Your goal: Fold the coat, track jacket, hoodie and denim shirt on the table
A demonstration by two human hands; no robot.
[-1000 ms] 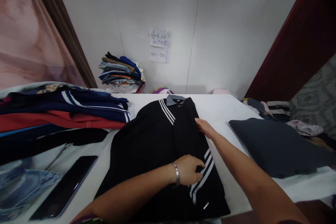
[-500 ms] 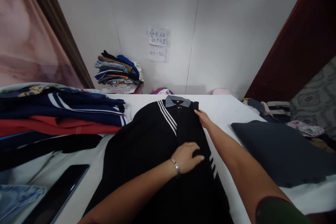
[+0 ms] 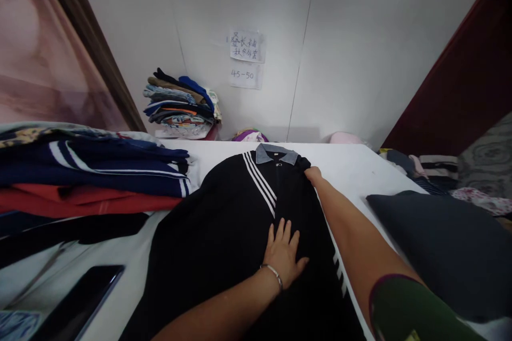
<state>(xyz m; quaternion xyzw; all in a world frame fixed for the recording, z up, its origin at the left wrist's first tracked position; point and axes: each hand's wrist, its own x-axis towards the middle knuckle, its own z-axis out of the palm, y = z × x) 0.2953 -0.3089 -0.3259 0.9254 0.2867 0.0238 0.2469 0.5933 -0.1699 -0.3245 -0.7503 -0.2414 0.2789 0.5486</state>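
A black zip jacket (image 3: 224,224) with a grey-blue collar (image 3: 270,153) and white diagonal stripes lies spread on the white table (image 3: 344,162), collar at the far side. My left hand (image 3: 283,252), with a silver bracelet, rests flat on the jacket's front, fingers spread. At the shoulder on the right, my right hand (image 3: 313,176) is closed on the black fabric, which bunches up by the collar. The lower end of the jacket runs out of view at the bottom.
Piled clothes (image 3: 100,170) stand on the left, with a dark phone-like slab (image 3: 82,298) nearer me. A folded dark grey garment (image 3: 436,245) lies on the right. Beyond the table's far edge are a clothes stack (image 3: 180,104) and a wall with paper signs (image 3: 246,58).
My left hand has gone from hovering with curled fingers to lying flat on the jacket. My right hand now grips the shoulder fabric more tightly, bunching it. The view has shifted slightly.
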